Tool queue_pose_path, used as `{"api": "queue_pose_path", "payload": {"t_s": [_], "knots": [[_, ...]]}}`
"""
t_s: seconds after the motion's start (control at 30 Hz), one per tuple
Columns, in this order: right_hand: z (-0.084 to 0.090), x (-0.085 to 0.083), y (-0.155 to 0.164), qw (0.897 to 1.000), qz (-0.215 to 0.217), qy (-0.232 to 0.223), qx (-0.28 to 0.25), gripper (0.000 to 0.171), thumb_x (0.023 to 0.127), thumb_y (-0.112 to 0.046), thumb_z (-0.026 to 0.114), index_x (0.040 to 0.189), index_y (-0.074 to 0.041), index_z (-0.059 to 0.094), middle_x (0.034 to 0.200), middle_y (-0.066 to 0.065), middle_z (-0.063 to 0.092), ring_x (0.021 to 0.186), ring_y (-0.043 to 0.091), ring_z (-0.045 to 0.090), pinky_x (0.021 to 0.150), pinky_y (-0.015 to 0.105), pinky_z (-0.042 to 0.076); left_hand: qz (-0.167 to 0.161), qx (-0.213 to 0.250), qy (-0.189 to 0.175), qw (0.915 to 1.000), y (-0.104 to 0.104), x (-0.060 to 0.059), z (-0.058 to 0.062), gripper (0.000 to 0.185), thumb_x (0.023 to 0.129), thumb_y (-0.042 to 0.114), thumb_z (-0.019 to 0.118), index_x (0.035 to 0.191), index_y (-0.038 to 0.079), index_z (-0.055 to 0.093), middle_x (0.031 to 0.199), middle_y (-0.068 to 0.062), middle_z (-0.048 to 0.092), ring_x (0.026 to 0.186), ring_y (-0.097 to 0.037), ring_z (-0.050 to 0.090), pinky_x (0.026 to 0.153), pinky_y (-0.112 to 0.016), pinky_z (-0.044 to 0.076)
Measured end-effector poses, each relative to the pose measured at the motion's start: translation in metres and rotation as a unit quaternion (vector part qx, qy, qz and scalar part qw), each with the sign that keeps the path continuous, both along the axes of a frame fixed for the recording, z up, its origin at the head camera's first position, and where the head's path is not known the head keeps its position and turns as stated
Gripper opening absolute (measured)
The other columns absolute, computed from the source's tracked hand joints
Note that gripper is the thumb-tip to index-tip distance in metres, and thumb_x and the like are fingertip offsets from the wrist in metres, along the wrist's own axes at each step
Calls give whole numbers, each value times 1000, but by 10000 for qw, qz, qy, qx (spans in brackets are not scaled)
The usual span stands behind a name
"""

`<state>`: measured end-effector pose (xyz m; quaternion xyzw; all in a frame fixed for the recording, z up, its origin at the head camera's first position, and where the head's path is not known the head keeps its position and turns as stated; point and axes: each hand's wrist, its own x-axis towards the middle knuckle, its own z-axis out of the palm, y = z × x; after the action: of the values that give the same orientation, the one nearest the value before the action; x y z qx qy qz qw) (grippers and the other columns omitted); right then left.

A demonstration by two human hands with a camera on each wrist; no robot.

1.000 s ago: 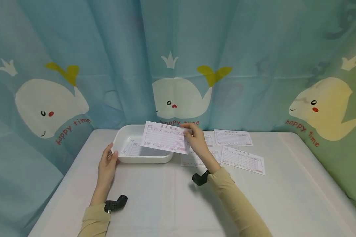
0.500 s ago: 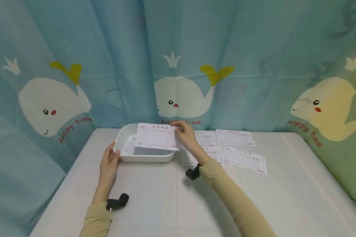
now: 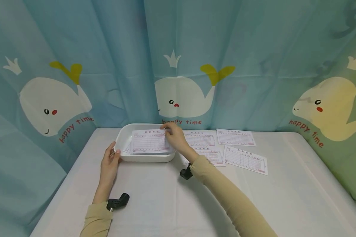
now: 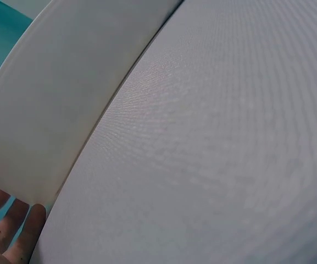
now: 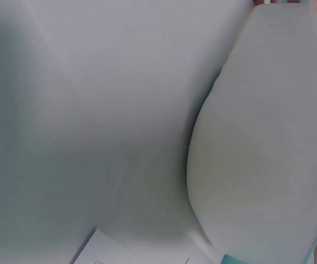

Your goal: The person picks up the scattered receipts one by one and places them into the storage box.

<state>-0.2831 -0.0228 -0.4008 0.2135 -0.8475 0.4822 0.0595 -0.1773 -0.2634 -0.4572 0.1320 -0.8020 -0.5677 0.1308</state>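
Your right hand (image 3: 175, 138) pinches the far right corner of a printed form (image 3: 149, 141), holding it low and nearly flat over the white tray (image 3: 123, 135); the sheet sits just above the tray's floor, so it looks to me like the pinch is there to steer it down square inside the walls. Your left hand (image 3: 109, 163) rests against the tray's left end, fingers fairly straight and the thumb on the rim, which I judge steadies the light tray against sliding on the tablecloth (image 3: 166, 200). At least one more form lies under the held one, showing only a sliver at the left. Four other forms lie on the cloth to the right of the tray, the nearest (image 3: 199, 139) just beside your wrist, the farthest (image 3: 245, 160) well apart.

From the wrist cameras you get little: the left wrist view shows only the tray's outer wall (image 4: 65, 110) and your fingertips (image 4: 10, 236), and the right wrist view mostly cloth and tray wall. The print on the forms is too small to read.
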Motion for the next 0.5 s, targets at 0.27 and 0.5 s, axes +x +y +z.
{"api": "queue_pose_path", "payload": {"t_s": [0.27,0.5], "knots": [[1,-3,-11,9992,-83,-17,401,26,92,5,48,109,-3,65,123,15,63,113,27,60,94,40,50,-62,120,33,9999,-1,-1,-1,55,102,37,41,153,24,25,154,-14,36,135,-28,44,80,6,38],[1,-3,-14,9968,23,-45,795,25,93,2,50,112,-4,64,123,14,63,106,24,58,92,37,50,-114,146,73,9998,-1,-1,-1,55,103,35,41,153,22,25,153,-14,36,134,-27,44,81,6,38]]}}
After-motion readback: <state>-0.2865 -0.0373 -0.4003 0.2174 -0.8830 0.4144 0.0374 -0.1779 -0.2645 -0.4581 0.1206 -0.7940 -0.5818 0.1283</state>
